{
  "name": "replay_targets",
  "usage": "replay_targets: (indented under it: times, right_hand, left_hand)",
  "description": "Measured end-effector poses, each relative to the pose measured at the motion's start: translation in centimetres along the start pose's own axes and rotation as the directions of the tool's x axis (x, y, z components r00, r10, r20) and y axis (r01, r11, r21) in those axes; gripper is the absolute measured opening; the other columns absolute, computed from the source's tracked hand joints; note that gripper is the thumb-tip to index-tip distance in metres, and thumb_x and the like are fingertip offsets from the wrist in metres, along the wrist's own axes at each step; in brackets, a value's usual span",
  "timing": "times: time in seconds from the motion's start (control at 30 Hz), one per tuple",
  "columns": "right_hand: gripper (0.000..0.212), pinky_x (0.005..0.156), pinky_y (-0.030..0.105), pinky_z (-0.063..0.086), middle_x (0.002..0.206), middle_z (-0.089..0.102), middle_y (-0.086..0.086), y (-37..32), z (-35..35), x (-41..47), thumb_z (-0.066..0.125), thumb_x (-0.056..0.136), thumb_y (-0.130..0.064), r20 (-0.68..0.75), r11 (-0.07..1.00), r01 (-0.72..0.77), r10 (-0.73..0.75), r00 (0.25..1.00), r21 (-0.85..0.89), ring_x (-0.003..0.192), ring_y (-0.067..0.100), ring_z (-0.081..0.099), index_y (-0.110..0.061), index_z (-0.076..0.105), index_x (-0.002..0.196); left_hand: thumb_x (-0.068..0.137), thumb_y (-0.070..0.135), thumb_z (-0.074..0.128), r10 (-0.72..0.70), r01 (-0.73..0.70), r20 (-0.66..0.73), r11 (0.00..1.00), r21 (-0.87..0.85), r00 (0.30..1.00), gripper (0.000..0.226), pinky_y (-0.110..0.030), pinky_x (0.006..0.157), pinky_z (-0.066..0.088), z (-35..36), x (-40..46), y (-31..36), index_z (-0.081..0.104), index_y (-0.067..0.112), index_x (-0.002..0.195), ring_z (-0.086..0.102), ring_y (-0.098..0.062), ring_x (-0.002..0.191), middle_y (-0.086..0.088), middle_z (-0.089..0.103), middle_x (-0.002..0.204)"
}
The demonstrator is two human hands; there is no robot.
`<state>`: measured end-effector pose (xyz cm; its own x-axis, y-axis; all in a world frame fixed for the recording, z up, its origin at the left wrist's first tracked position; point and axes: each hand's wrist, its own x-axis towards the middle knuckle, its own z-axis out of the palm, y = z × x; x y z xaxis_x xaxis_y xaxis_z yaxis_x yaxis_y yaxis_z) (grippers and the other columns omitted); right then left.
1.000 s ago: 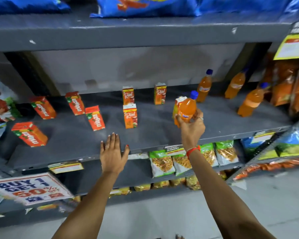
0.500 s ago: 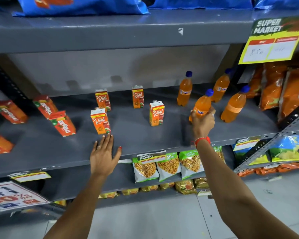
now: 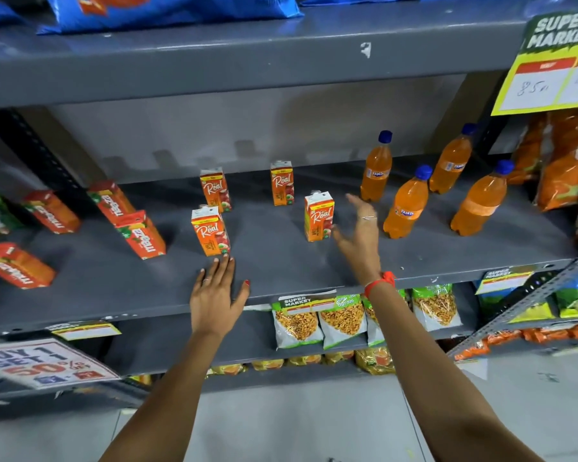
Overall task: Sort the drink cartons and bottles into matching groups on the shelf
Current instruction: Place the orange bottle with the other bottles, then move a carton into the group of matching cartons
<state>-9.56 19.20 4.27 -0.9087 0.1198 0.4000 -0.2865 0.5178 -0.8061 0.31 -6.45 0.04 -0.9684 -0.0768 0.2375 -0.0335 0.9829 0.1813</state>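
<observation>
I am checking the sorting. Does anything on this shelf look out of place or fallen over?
No stray items: the Fanta bottles stand at right, the Real cartons stand upright in the middle. The Maaza cartons at left look tilted or lying, at uneven angles, unlike the others.

Shelf (image 3: 281,281): matt grey painted metal, scuffed. Bottles (image 3: 406,205): glossy clear plastic. Cartons (image 3: 211,233): printed card, slight sheen.

Bare forearms, no sleeves. Right hand (image 3: 359,235): red thread band at the wrist, thin ring. Left hand (image 3: 216,295): red nail polish, ring.
</observation>
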Motion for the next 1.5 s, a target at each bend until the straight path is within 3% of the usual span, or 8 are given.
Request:
replay_targets:
  times: [0.17, 0.3, 0.7, 0.93, 1.03, 1.17, 1.37, 1.5]
  right_hand:
    - [0.071, 0.109, 0.034, 0.034, 0.145, 0.038, 0.017, -0.1, 1.1, 0.8, 0.06, 0.084, 0.003, 0.456, 0.92, -0.308, 0.171, 0.873, 0.245, 0.128, 0.021, 0.041, -0.007, 0.021, 0.142]
    - [0.05, 0.105, 0.042, 0.042, 0.133, 0.05, 0.026, -0.1, 1.3, 1.8, 0.058, 0.085, 0.004, 0.44, 0.91, -0.346, 0.221, 0.87, 0.228, 0.125, 0.037, 0.049, 0.002, 0.038, 0.131]
    - [0.045, 0.104, 0.044, 0.044, 0.131, 0.053, 0.022, -2.8, 5.2, 0.3, 0.059, 0.087, -0.003, 0.494, 0.907, -0.348, 0.195, 0.847, 0.239, 0.122, 0.033, 0.052, 0.0, 0.041, 0.129]
    - [0.068, 0.102, 0.035, 0.042, 0.14, 0.043, 0.015, -2.7, 5.0, -0.8, 0.064, 0.081, 0.002, 0.448, 0.896, -0.359, 0.217, 0.867, 0.26, 0.127, 0.027, 0.044, -0.007, 0.028, 0.139]
    - [0.066, 0.081, 0.011, 0.049, 0.119, 0.048, 0.01, -3.1, 5.6, -3.2, 0.066, 0.073, 0.014, 0.291, 0.795, -0.44, 0.341, 0.894, 0.417, 0.11, 0.022, 0.049, -0.005, 0.037, 0.129]
    - [0.044, 0.072, 0.013, 0.047, 0.086, 0.051, -0.002, -4.1, 7.3, -6.9, 0.065, 0.074, 0.013, 0.193, 0.871, -0.329, 0.275, 0.942, 0.366, 0.08, 0.014, 0.053, -0.019, 0.049, 0.1]
    - [0.041, 0.076, 0.011, 0.049, 0.09, 0.065, -0.005, -10.0, 14.8, -9.9, 0.063, 0.078, 0.003, 0.475, 0.959, -0.143, 0.01, 0.88, 0.243, 0.081, -0.005, 0.06, -0.036, 0.057, 0.087]
    - [0.049, 0.101, 0.025, 0.044, 0.133, 0.051, 0.014, -14.3, 20.3, -9.6, 0.065, 0.081, -0.001, 0.542, 0.951, -0.103, -0.076, 0.837, 0.292, 0.116, 0.003, 0.051, -0.012, 0.048, 0.126]
  left_hand:
    - [0.084, 0.053, 0.021, 0.011, -0.01, 0.009, 1.0, -0.018, 1.0, 0.069, -0.043, 0.114, 0.024, 0.0, -0.1, -0.4, 0.04, 0.009, 0.134, 0.033, -0.023, 0.136, -0.008, 0.042, 0.144]
    - [0.086, 0.05, 0.028, 0.01, -0.01, 0.022, 1.0, -0.023, 1.0, 0.064, -0.041, 0.116, 0.018, 0.2, 0.0, -0.5, 0.035, 0.011, 0.137, 0.027, -0.021, 0.138, -0.006, 0.037, 0.147]
    - [0.088, 0.049, 0.034, 0.039, -0.039, -0.007, 0.998, -0.052, 0.999, 0.062, -0.043, 0.114, 0.021, 0.5, 0.0, -0.8, 0.038, 0.009, 0.135, 0.03, -0.023, 0.137, -0.008, 0.04, 0.145]
    - [0.091, 0.047, 0.036, 0.103, -0.098, 0.064, 0.993, -0.07, 0.993, 0.06, -0.039, 0.116, 0.012, 0.4, 0.2, -1.9, 0.028, 0.012, 0.14, 0.02, -0.02, 0.141, -0.005, 0.029, 0.151]
    - [0.091, 0.047, 0.038, 0.151, -0.146, 0.063, 0.986, -0.078, 0.987, 0.06, -0.037, 0.117, 0.01, -0.3, -0.4, -4.4, 0.027, 0.014, 0.14, 0.02, -0.017, 0.141, -0.004, 0.03, 0.15]
    - [0.088, 0.05, 0.037, 0.044, -0.04, 0.025, 0.988, -0.148, 0.999, 0.063, -0.038, 0.116, 0.013, -1.9, -1.7, -8.4, 0.031, 0.013, 0.139, 0.025, -0.019, 0.139, -0.006, 0.033, 0.149]
    - [0.091, 0.046, 0.037, 0.008, -0.007, 0.028, 0.998, -0.061, 1.0, 0.061, -0.039, 0.117, 0.01, -3.3, -3.4, -15.7, 0.027, 0.012, 0.14, 0.021, -0.021, 0.141, -0.007, 0.028, 0.151]
    - [0.087, 0.047, 0.033, -0.029, 0.03, 0.03, 0.999, -0.038, 0.999, 0.063, -0.04, 0.116, 0.011, -4.2, -3.5, -20.2, 0.029, 0.013, 0.14, 0.023, -0.021, 0.14, -0.006, 0.03, 0.15]
